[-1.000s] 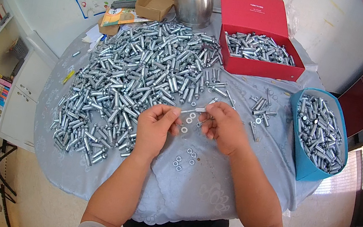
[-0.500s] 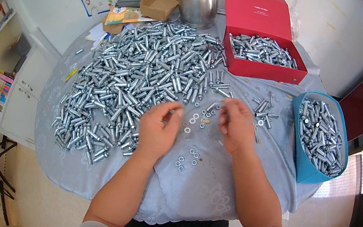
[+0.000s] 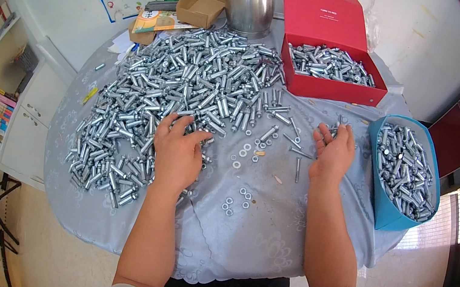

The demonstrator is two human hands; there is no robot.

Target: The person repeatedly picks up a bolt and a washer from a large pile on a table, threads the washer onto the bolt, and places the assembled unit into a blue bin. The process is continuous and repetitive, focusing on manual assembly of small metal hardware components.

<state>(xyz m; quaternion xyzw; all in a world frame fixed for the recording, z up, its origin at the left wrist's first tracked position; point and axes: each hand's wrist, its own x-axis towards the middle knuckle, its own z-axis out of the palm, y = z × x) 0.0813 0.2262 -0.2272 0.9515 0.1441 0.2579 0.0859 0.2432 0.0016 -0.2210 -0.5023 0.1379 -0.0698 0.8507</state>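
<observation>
A large heap of silver expansion bolts [image 3: 194, 69] covers the left and far part of the table. My left hand [image 3: 177, 156] is over the heap's near right edge, fingers apart, with nothing seen in it. To the right, my right hand [image 3: 334, 154] is open on its side, fingers loosely spread, next to several loose bolts [image 3: 298, 169]; its palm faces left and its fingers partly hide bolts behind them. Between the hands lie loose washers [image 3: 236, 165] and a single expansion bolt [image 3: 269, 132]. Closer to me is a small group of nuts [image 3: 245, 205].
A red box [image 3: 337, 91] of bolts with its lid up stands at the back right. The blue bin [image 3: 385, 198] at the right edge is full of bolts. Behind the heap are a steel pot [image 3: 249, 8] and a cardboard box [image 3: 200, 6]. Grey cloth [image 3: 249, 245] covers the table.
My hands have moved apart: the left went left over the heap, the right went right, and their fingers opened. More loose bolts now show left of the right hand.
</observation>
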